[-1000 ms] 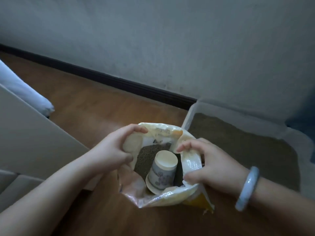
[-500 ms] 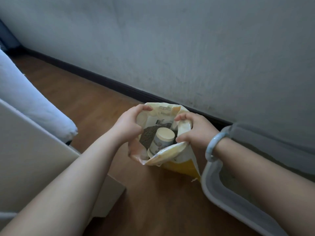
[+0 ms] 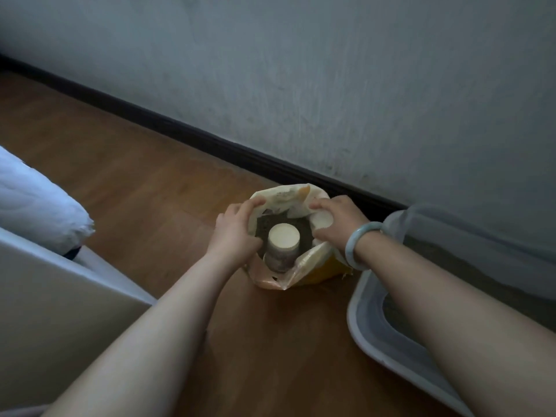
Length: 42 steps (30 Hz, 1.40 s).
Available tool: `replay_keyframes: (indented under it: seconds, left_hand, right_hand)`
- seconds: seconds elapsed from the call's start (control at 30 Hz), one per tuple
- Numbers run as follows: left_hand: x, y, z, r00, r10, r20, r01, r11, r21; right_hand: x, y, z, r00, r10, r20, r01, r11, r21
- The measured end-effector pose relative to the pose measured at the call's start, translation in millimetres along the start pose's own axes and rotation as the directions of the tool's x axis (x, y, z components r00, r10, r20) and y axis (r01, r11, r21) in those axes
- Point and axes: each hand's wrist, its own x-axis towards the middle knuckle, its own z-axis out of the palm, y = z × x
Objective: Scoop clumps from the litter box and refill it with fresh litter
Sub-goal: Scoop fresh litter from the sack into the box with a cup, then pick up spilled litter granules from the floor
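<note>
Litter bag (image 3: 307,266) now farther away | your left hand (image 3: 237,233) and right hand (image 3: 334,224) pinch its rim | uneven pull could spill litter (image 3: 264,225).

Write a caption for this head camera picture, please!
Left hand and right hand hold open a litter bag, cup inside, beside the litter box.

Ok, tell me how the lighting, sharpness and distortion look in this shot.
Head view: dim, bluish light, no glare; the pale cup inside the litter bag stands out. Head view: the left hand and right hand on the bag's rim look slightly soft. Head view: wide-angle stretch enlarges the forearms; the litter box interior sits in shadow.
</note>
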Motion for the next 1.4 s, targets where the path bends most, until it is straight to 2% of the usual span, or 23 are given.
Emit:
replay_keyframes:
  seconds: [0.1, 0.2, 0.3, 0.37, 0.43, 0.47, 0.6, 0.7, 0.77, 0.87, 0.97, 1.13, 1.27, 1.4]
  left_hand:
    - [-7.8, 2.4, 3.2, 0.998, -0.03, -0.057, 0.026, 0.997, -0.073]
    - [-22.4, 13.8, 4.3, 0.975, -0.081, -0.208, 0.032, 0.973, -0.228]
    - [-37.8, 38.1, 7.4, 0.951, 0.0, -0.31, -0.093, 0.954, -0.284]
    - [-46.2, 60.5, 15.6, 0.958, 0.093, -0.271, -0.201, 0.892, -0.405]
    - [-59.3, 85.0, 29.1, 0.966, 0.185, -0.18, -0.255, 0.786, -0.563]
    - [-67.9, 94.3, 37.0, 0.957, 0.25, -0.143, -0.286, 0.762, -0.581]
    - [-99.1, 107.4, 77.0, 0.876, 0.482, 0.024, -0.412, 0.773, -0.482]
    - [-120.8, 105.1, 106.1, 0.81, 0.584, 0.04, -0.563, 0.797, -0.219]
    - [-138.1, 105.4, 123.2, 0.744, 0.665, 0.07, -0.663, 0.747, -0.047]
    - [-158.5, 108.2, 141.8, 0.669, 0.736, 0.107, -0.742, 0.668, 0.049]
    - [-172.4, 110.9, 158.1, 0.671, 0.739, 0.063, -0.741, 0.669, 0.05]
    - [-180.5, 109.5, 167.7, 0.703, 0.711, -0.02, -0.71, 0.703, 0.045]
    - [-182.6, 109.2, 167.2, 0.702, 0.712, -0.035, -0.708, 0.702, 0.074]
    - [-184.9, 107.9, 169.0, 0.702, 0.711, -0.027, -0.703, 0.699, 0.13]
  right_hand:
    - [-12.5, 2.4, -6.5, 0.998, -0.019, -0.064, 0.025, 0.994, 0.104]
    - [-28.6, 1.9, -16.3, 0.995, -0.03, -0.093, 0.048, 0.978, 0.201]
    - [-53.6, 1.8, -27.9, 0.995, 0.005, -0.096, 0.029, 0.939, 0.344]
    - [-73.5, 4.3, -34.1, 0.991, 0.031, -0.131, 0.027, 0.906, 0.422]
    - [-94.8, 11.0, -38.5, 0.984, 0.052, -0.169, 0.035, 0.879, 0.475]
    - [-105.7, 15.8, -40.4, 0.981, 0.062, -0.182, 0.036, 0.872, 0.488]
    - [-158.5, 49.8, -45.4, 0.97, 0.112, -0.215, -0.003, 0.892, 0.451]
    - [-207.1, 83.5, -49.0, 0.965, 0.178, -0.193, -0.109, 0.94, 0.323]
    - [-243.3, 109.4, -51.2, 0.954, 0.23, -0.193, -0.196, 0.964, 0.181]
    - [-292.3, 143.7, -51.5, 0.916, 0.361, -0.175, -0.361, 0.932, 0.028]
    - [-331.0, 165.7, -47.9, 0.851, 0.507, -0.139, -0.502, 0.862, 0.073]
    - [-365.5, 178.3, -36.9, 0.787, 0.598, -0.15, -0.553, 0.792, 0.258]
    - [-373.2, 189.4, -24.7, 0.842, 0.518, -0.149, -0.469, 0.841, 0.271]
    - [-380.0, 200.7, -12.8, 0.878, 0.431, -0.206, -0.369, 0.885, 0.283]
